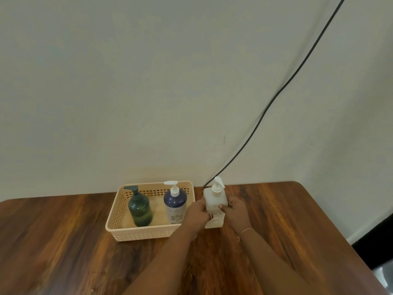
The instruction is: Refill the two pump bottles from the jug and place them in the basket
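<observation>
Gripping the white pump bottle (214, 199) from both sides, the left hand (197, 211) and right hand (235, 209) curl their fingers round its lower body (a thin bangle (246, 230) circles the right wrist). The bottle stands upright near the far edge of the wooden table (63, 241), just beside the right side of the beige basket (131, 233). In the basket a green pump bottle (140, 209) and a navy pump bottle (174, 205) stand upright. A black cable (276, 96) runs down behind the table.
</observation>
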